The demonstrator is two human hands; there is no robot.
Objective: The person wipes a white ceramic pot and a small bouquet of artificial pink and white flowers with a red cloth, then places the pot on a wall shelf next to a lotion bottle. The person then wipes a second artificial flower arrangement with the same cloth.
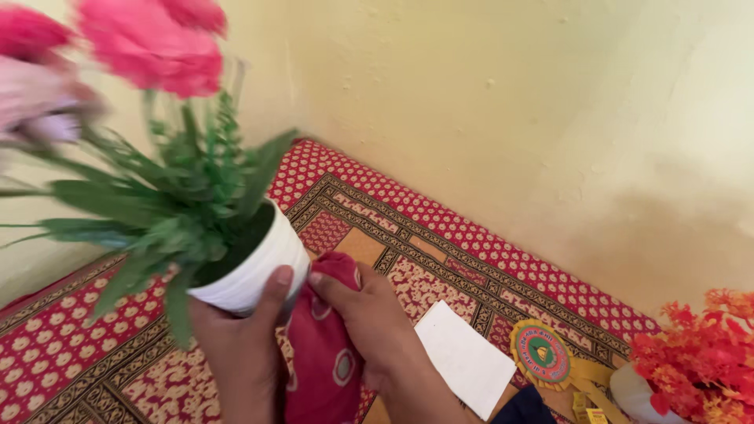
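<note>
Left hand (239,341) fingers wrapped round white flower pot (255,271), lifted above patterned mat's (463,259) near edge; right hand (369,314) pinching red cloth (322,353) against pot's base. Best wiped with pot steady, upright.

The scene is being viewed from a single head-worn camera, which is being aimed steeply downward and forward toward a wall corner. The patterned red cloth (487,259) is being framed closely, with the flower pot (251,271) being caught very near the lens, at left.
</note>
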